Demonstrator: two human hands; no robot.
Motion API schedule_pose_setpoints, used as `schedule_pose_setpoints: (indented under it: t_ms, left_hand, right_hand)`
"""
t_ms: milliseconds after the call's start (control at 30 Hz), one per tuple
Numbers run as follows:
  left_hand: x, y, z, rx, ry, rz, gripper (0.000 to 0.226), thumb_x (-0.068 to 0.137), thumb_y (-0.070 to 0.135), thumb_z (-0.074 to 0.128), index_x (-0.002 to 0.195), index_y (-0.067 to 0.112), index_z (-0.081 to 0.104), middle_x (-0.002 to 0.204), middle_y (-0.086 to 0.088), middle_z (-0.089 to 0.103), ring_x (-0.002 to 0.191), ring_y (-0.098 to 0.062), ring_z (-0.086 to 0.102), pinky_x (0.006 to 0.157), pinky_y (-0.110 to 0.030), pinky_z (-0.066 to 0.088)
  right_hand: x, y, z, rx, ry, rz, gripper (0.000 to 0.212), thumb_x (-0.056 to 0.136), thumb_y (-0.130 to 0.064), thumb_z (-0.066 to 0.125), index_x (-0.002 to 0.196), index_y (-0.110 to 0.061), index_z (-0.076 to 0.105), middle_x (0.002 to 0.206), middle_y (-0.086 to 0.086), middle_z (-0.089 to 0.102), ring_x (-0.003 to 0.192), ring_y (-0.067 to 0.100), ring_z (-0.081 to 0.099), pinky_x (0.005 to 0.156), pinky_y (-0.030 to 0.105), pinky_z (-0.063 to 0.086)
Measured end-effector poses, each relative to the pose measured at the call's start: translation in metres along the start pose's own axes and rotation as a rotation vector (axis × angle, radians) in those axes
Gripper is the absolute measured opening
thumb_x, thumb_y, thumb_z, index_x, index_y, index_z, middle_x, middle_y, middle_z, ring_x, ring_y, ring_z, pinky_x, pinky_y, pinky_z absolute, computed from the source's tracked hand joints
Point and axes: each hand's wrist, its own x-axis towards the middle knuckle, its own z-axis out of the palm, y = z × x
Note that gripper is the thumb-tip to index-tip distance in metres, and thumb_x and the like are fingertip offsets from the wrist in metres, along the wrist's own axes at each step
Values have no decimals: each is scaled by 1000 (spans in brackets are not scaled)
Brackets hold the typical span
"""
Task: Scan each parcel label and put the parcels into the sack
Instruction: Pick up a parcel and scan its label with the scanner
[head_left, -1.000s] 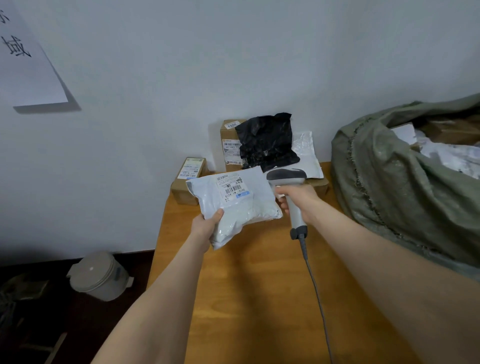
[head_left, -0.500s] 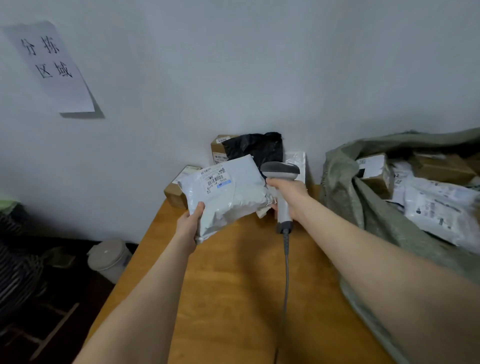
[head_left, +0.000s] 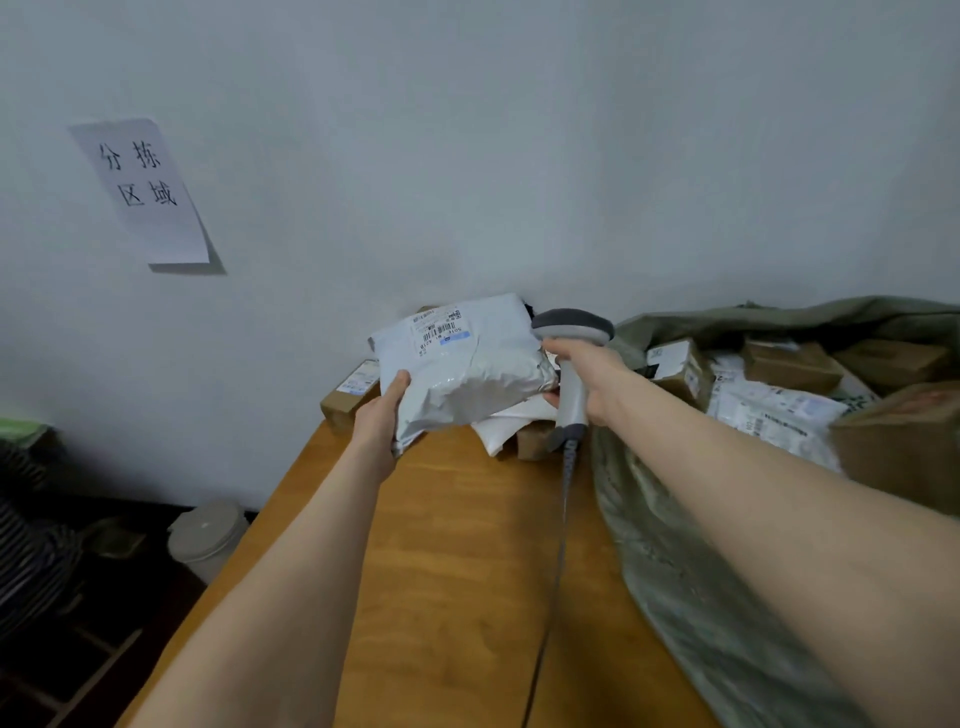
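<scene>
The green woven sack (head_left: 701, 597) is slumped along the right of the wooden worktop (head_left: 457, 571), its mouth open and boxes and mailers already seen inside. Its cloth is judged limp, so the mouth may sag if it is knocked.

A grey poly mailer (head_left: 467, 374) is held up clear of the worktop, above the unscanned parcels at the wall and just left of the sack's mouth. Its film is creased and bulges over soft contents; it is judged light, pliable and rather slippery, not fragile. It is best taken at a corner or edge where the filling gives bulk, with the printed face left uncovered.

The left hand (head_left: 382, 410) grips its near left corner, thumb pressed on top; the fingers beneath are hidden. The right hand (head_left: 582, 371) is wrapped round the handle of the corded barcode scanner (head_left: 571, 325), whose rigid head sits just beside the mailer's right edge.

The shipping label (head_left: 439, 330) lies on the far upper part, face up, slightly wrinkled, which may hinder reading.
</scene>
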Motion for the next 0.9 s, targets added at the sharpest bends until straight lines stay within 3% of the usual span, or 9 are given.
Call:
schedule_pose_setpoints:
  t_ms: [67, 167, 300, 433, 567, 633, 733, 833, 900]
  left_hand:
    - [-11, 9, 6, -28, -14, 17, 40, 81, 47, 71, 102, 12, 64, 92, -7, 72, 79, -24, 69, 66, -31, 55]
    - [-9, 14, 19, -26, -49, 31, 88, 53, 65, 81, 122, 15, 63, 112, -8, 71, 96, -28, 70, 81, -38, 57]
    - [-58, 30, 81, -69, 4, 149, 51, 79, 47, 73, 113, 9, 65, 95, -8, 73, 79, -24, 70, 72, -35, 57]
    - [-100, 25, 165, 9, 71, 187, 35, 85, 42, 68, 98, 10, 65, 78, -5, 68, 61, -20, 62, 57, -29, 50]
    - [-133, 6, 251, 161, 86, 172, 39, 84, 44, 68, 94, 7, 58, 88, -7, 65, 79, -23, 63, 77, -35, 55]
    - [-142, -6, 286, 269, 78, 158, 42, 84, 45, 68, 90, 5, 57, 92, -11, 63, 80, -26, 61, 80, -38, 53]
    - [-149, -24, 326, 427, 89, 192, 51, 85, 43, 66, 108, -1, 57, 101, -15, 63, 81, -28, 62, 73, -34, 52]
    - [-149, -42, 353, 532, 42, 143, 57, 88, 29, 64, 131, -2, 47, 122, -18, 59, 110, -34, 59, 95, -43, 50]
    - [-152, -54, 369, 503, -7, 83, 50, 89, 12, 63, 133, -3, 44, 126, -18, 56, 114, -36, 56, 97, -46, 49]
  right_hand:
    - [-7, -9, -9, -6, -35, -14, 21, 90, -16, 69, 104, -11, 55, 85, 8, 63, 74, 20, 62, 56, 34, 52]
    - [-13, -27, -30, -17, -41, -52, 33, 87, -18, 73, 114, -8, 57, 94, 10, 64, 85, 23, 64, 62, 35, 54]
    - [-13, -62, -83, -23, -20, -112, 38, 85, -20, 74, 116, -5, 57, 92, 12, 59, 77, 24, 60, 57, 33, 53]
    - [-12, -95, -161, -23, 57, -195, 42, 84, -20, 74, 119, -7, 54, 93, 10, 59, 68, 22, 58, 57, 33, 53]
    - [-15, -119, -248, -100, 171, -220, 34, 84, -22, 73, 107, -10, 50, 85, 7, 57, 76, 23, 61, 87, 41, 56]
    - [-17, -127, -281, -126, 196, -226, 40, 82, -23, 74, 111, -7, 50, 90, 8, 60, 85, 26, 63, 91, 43, 55]
    - [-24, -132, -314, -132, 194, -210, 45, 84, -23, 74, 117, -11, 45, 91, 11, 57, 80, 27, 59, 92, 44, 54]
    - [-27, -133, -336, -141, 182, -164, 45, 84, -23, 74, 119, -7, 49, 83, 12, 56, 75, 27, 58, 92, 45, 55]
    - [-25, -131, -346, -130, 163, -153, 43, 85, -22, 73, 117, -6, 50, 80, 12, 54, 78, 28, 60, 93, 45, 54]
